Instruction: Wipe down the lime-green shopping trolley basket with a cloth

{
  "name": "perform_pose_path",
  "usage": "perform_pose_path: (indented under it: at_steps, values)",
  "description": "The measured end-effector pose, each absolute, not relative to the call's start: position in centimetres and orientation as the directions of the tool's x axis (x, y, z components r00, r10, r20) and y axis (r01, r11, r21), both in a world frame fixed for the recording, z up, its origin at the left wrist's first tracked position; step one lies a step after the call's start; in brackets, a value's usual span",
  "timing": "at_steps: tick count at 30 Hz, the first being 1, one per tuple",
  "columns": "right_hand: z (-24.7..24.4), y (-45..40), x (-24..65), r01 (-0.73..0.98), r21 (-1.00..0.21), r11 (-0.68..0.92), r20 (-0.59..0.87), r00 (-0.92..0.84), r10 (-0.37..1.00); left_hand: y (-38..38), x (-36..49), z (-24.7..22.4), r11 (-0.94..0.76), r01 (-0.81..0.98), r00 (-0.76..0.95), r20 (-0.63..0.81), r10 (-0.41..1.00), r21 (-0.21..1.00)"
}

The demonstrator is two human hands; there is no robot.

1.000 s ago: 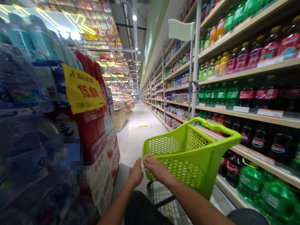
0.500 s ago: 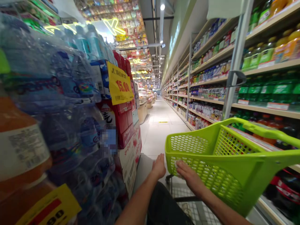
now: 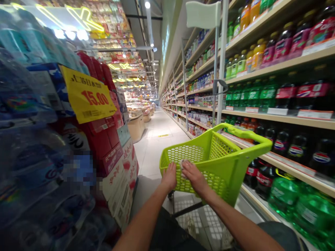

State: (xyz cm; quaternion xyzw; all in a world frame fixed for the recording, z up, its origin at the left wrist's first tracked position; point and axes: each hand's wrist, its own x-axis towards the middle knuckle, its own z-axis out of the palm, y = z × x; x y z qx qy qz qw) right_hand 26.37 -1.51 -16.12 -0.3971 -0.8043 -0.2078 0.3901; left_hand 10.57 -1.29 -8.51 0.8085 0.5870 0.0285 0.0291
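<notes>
A bright green shopping cart (image 3: 237, 170) stands side-on before me, with its holed basket walls and raised handle to the right. My right hand (image 3: 194, 177) presses a small white cloth (image 3: 183, 166) to the near rim of the basket; the cloth is mostly covered by the fingers. Just left of it, my left hand (image 3: 170, 177) lies against the same side near the corner, fingers stretched upward and touching the basket. Nothing shows in the left hand. Beneath the basket, a dark frame bar and a caster (image 3: 170, 195) are visible.
Packed drink shelves (image 3: 277, 116) line the right side, close behind the cart. To the left rise stacked water packs (image 3: 34, 167) and cartons (image 3: 115, 188) with a yellow price sign (image 3: 89, 96). A pale tiled aisle (image 3: 154, 132) runs ahead between them.
The view has swung right, so the cart sits further left and shows whole. My left hand has moved onto the basket side; my right hand has shifted up along the rim with the cloth.
</notes>
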Motion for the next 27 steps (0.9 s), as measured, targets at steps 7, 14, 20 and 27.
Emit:
perform_pose_path:
  at_steps: [7, 14, 20, 27]
  values:
    - [-21.2, -3.1, 29.8, 0.827, 0.018, 0.562, 0.67, -0.427, 0.607, -1.7, 13.5, -9.2, -0.402, 0.916, 0.402, -0.012, 0.915, 0.005]
    - [-17.7, -2.4, 31.7, 0.87, -0.046, 0.491, 0.745, -0.297, 0.597, -1.5, 14.7, -8.9, -0.368, 0.929, 0.368, 0.0, 0.93, -0.025]
    - [-21.4, -4.5, 32.5, 0.86, -0.028, 0.509, 0.661, -0.366, 0.655, -1.7, 15.1, -8.7, -0.37, 0.929, 0.369, -0.022, 0.929, -0.035]
    - [-15.5, -2.5, 32.3, 0.871, -0.02, 0.492, 0.789, -0.288, 0.542, -1.8, 16.1, -8.7, -0.37, 0.929, 0.369, -0.019, 0.929, -0.025]
